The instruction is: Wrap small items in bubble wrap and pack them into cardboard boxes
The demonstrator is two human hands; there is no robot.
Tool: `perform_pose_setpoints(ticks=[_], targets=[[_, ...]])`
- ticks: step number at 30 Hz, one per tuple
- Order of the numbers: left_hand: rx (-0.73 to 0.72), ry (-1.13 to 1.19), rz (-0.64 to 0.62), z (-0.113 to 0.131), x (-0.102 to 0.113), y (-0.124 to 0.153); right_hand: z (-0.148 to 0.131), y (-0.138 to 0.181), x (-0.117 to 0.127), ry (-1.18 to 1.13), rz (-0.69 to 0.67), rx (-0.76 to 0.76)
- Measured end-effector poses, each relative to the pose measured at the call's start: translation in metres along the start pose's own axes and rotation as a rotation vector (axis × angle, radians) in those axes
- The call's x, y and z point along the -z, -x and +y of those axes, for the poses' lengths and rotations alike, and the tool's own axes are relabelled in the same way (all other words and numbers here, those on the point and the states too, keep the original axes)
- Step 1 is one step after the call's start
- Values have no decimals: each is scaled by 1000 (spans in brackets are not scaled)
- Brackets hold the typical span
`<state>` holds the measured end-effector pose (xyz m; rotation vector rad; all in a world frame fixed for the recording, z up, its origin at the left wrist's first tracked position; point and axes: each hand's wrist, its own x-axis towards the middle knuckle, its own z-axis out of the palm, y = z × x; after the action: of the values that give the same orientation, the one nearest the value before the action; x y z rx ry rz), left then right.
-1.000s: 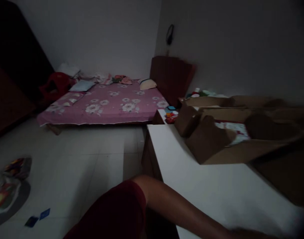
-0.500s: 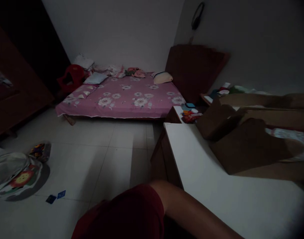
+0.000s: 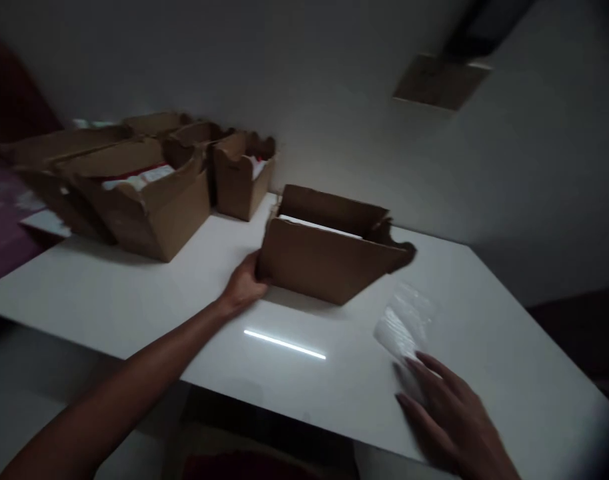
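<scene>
My left hand (image 3: 245, 285) is closed on the lower left corner of an open-topped cardboard box (image 3: 314, 260). White, paper-like contents show just inside its front wall. The box is angled over the white table, and I cannot tell whether its base is fully resting there. My right hand (image 3: 449, 407) is open, thumb and fingers apart, at the near end of a clear plastic packet (image 3: 404, 320). The fingertips are close to the packet; whether they touch it is blurred. This packet lies on the table to the right of the box.
Several more cardboard boxes (image 3: 179, 207) stand at the left on the white table (image 3: 184, 300), some with white and red contents. Behind the table is a wall with a switch plate (image 3: 442, 81). A pink bedsheet (image 3: 4, 220) shows at the far left.
My view has swung right, from the bed and floor to the tabletop. Both hands are now visible, the left on a box and the right by the packet.
</scene>
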<state>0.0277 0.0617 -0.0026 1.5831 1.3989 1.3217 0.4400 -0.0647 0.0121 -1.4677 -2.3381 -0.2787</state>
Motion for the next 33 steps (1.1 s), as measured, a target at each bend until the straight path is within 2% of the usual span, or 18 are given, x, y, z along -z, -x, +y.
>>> perform_pose_setpoints(ticks=[4,9,11,14,16,19,22,24,26,28,31,33], targets=[[3,-182,42,6,2,6,1,-8,-20,-2,58,15],[1,-285,156,15,15,25,-1,-12,-19,-8,117,-22],[-70,-365,227,22,15,44,1,-12,-16,27,117,-51],[-296,-457,289,40,-1,82,2,-20,-10,74,38,-90],[-456,-467,189,55,-23,107,-3,-25,-4,41,-41,-77],[-629,-406,-135,76,-62,134,-21,-25,8,-134,-173,4],[-663,-325,-439,90,-94,146,-41,-16,19,-379,-289,31],[-623,-274,-558,93,-109,147,-49,-9,24,-526,-310,-11],[-528,-240,-552,93,-119,146,-52,-2,26,-624,-229,-55],[-381,-205,-460,93,-127,143,-52,6,28,-630,-25,-86],[-166,-137,-388,94,-135,136,-53,22,32,-501,282,-68],[-108,-140,-385,94,-139,132,-56,31,33,-413,346,2]])
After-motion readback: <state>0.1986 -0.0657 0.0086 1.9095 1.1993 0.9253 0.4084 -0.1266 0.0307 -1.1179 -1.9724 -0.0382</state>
